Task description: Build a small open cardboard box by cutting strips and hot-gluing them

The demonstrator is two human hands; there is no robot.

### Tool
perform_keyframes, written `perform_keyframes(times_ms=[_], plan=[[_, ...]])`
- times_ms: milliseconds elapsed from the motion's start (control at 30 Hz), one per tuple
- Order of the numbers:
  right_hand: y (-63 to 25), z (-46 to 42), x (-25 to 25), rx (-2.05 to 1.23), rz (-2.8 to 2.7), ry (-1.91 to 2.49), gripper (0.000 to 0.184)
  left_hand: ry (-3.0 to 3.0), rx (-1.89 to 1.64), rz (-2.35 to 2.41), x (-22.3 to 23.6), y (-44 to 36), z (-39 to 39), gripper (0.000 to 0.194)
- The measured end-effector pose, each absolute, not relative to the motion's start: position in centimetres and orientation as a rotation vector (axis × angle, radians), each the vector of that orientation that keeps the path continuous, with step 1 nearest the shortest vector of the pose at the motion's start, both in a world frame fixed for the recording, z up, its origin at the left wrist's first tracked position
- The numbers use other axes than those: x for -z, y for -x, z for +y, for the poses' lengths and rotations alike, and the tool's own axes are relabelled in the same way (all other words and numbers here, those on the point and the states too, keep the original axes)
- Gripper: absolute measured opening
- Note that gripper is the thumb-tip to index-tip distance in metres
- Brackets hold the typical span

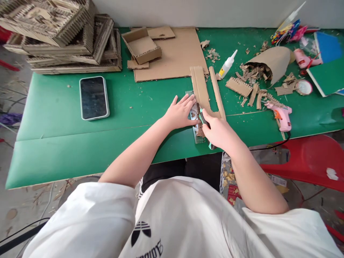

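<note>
Right of the frame's centre, a cardboard strip [201,87] is lying mostly above the right hand [219,130], its long axis running up-down beside the ruler [194,116]; that hand is sitting nearer. Its fingers are gripping a knife [201,116], while the left hand's [179,114] are lying flat, spread, over the ruler.

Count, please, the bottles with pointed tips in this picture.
2: one bottle beside the narrow cardboard strip, another bottle at back right, by the colourful bundle. More may be hidden.
</note>
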State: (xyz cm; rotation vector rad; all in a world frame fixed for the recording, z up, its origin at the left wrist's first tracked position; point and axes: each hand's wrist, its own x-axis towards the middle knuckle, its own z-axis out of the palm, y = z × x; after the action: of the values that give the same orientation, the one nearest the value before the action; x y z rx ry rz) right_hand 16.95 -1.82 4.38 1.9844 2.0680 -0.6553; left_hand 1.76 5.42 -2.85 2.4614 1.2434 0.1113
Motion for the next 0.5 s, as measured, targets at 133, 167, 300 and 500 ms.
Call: perform_keyframes(times_ms=[133,167,300,500], plan=[[-16.8,-2.2,-4.4,0.601,2.049,-1.967,0.060,-2.466,-0.121,1.245,2.9,-1.8,5.4,0.083],[-16.8,-2.4,-4.4,0.593,2.050,-1.962,0.060,-2.465,-0.123,1.245,2.9,-1.8,5.4,0.083],[-17.4,-3.1,-4.5,0.606,2.058,-1.974,0.060,-2.452,-0.127,1.236,2.8,-1.8,5.4,0.085],[-18.3,-3.1,-5.3,0.814,2.047,-2.069,0.059,-2.445,-0.112,1.241,2.7,-1.8,5.4,0.079]])
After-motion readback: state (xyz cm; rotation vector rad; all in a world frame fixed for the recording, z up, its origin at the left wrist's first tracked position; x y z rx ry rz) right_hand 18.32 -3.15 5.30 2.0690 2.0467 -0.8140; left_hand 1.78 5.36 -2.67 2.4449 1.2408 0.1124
